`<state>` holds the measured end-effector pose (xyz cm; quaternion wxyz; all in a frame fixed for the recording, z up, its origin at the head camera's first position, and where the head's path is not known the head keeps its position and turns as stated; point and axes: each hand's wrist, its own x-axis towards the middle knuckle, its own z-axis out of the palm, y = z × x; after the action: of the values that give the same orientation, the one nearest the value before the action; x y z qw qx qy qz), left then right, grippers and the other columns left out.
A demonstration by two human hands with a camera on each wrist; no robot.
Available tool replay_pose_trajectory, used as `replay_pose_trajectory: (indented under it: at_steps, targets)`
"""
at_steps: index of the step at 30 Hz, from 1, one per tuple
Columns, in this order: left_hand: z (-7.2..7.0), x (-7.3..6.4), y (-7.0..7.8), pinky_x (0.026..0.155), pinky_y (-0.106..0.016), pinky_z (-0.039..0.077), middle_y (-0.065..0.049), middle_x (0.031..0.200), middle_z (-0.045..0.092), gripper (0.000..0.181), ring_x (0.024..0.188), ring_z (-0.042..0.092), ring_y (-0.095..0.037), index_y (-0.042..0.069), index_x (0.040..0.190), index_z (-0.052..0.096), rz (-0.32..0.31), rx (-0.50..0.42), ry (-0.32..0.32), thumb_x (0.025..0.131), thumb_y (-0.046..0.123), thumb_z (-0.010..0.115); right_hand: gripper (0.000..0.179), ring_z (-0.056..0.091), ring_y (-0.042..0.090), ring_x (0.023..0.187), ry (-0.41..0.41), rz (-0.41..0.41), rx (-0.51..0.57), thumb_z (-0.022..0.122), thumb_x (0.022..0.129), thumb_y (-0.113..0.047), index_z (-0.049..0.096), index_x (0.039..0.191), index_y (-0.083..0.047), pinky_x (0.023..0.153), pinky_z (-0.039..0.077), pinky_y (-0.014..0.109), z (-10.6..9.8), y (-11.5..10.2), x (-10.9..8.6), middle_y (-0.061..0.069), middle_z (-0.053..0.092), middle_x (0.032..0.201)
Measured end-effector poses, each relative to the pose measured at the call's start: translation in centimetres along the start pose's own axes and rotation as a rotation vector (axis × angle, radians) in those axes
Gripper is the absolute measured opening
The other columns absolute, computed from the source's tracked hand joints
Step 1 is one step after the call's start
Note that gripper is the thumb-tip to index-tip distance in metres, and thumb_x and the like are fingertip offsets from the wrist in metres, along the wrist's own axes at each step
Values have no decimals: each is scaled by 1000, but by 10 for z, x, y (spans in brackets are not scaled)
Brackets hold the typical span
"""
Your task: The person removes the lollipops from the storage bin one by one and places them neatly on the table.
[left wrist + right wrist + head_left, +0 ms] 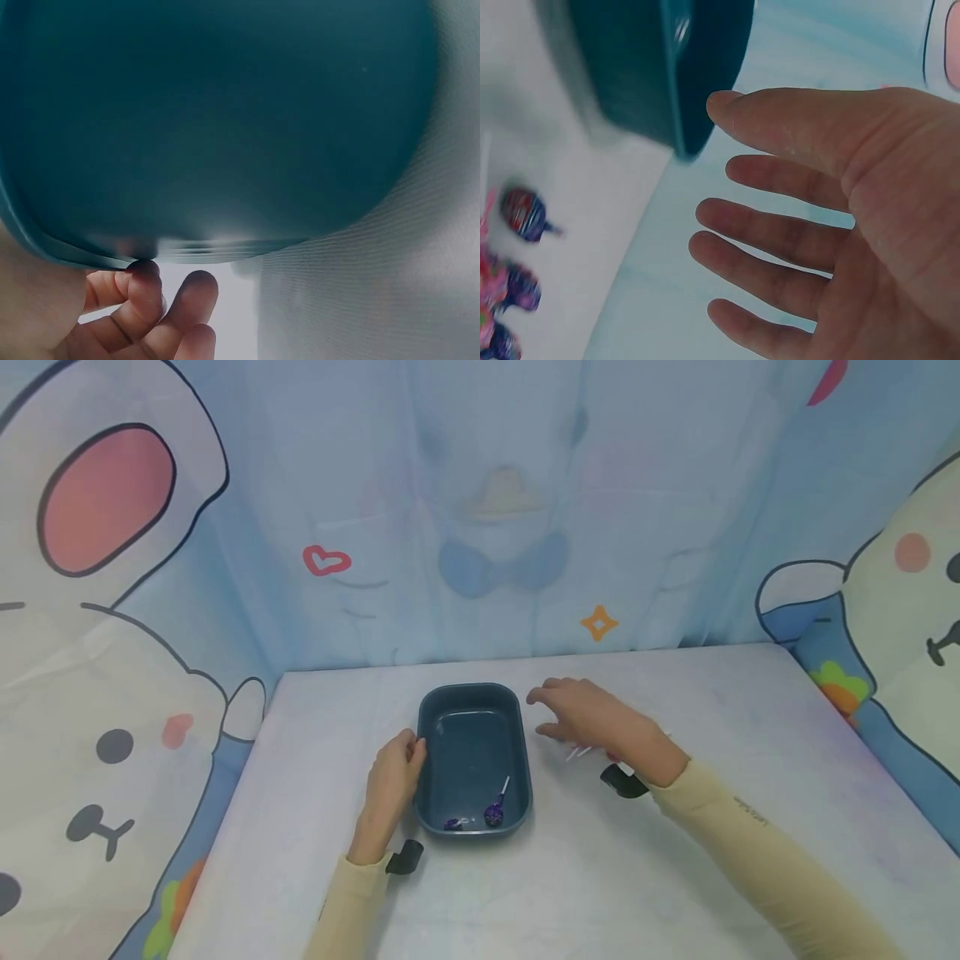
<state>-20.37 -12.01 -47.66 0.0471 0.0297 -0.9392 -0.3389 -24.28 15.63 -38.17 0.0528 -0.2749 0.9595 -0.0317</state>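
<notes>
A dark teal plastic box (471,697) stands on the white tabletop. My left hand (393,772) grips its left rim; in the left wrist view, curled fingers (142,296) meet the rim's edge. Inside, near the front, lie a purple-wrapped lollipop (494,813) with a white stick and another small purple wrapped piece (453,824). To the right of the box hovers my right hand (588,714), fingers spread and holding nothing. In the right wrist view a wrapped lollipop (523,213) and a cluster of pink and purple lollipops (510,289) lie on the table.
White lollipop sticks (577,752) show below my right hand in the head view, partly covered by it. A light blue printed cloth (337,618) hangs behind the table's back edge. Dark wrist cameras (624,781) sit at both sleeve cuffs.
</notes>
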Motion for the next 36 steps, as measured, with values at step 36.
replay_pose_trajectory:
  at_steps: [36]
  targets:
    - [-1, 1, -1, 46, -26, 35, -1, 63, 49, 25, 53, 44, -14, 14, 77, 49, 20, -4, 11, 95, 31, 46, 35, 59, 16, 87, -189, -367, -198, 71, 77, -29, 63, 110, -20, 77, 47, 36, 48, -89, 5, -2, 63, 95]
